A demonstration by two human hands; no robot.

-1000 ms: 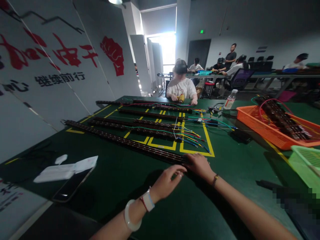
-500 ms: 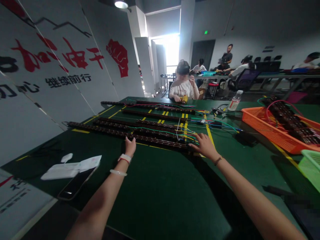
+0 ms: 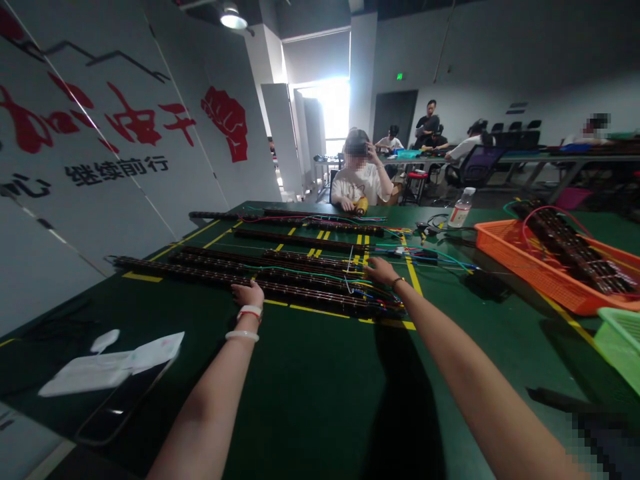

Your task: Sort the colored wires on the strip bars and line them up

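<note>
Long dark wire harnesses lie side by side across the green table (image 3: 310,373), the nearest harness (image 3: 300,292) running from the left to loose ends at the right. My left hand (image 3: 249,293) is at the near edge of this harness, fingers apart; whether they touch it I cannot tell. Stretched out over the harnesses' right ends is my right hand (image 3: 381,270), its fingers apart beside a thin white bent rod (image 3: 349,270). Coloured wires (image 3: 370,288) fan out below that hand. Its fingertips are partly lost against the dark harnesses.
At the right stand an orange basket (image 3: 540,280) holding dark harnesses and a green basket (image 3: 620,340). A bottle (image 3: 461,208) is at the far edge. A phone (image 3: 125,407) and white packet (image 3: 90,372) lie front left. Opposite sits a person (image 3: 357,180) with a yellow object.
My right hand has moved left and away from me, from the nearest harness's end to over the farther ones. My left hand has shifted slightly left along the harness. The view has tilted and turned slightly.
</note>
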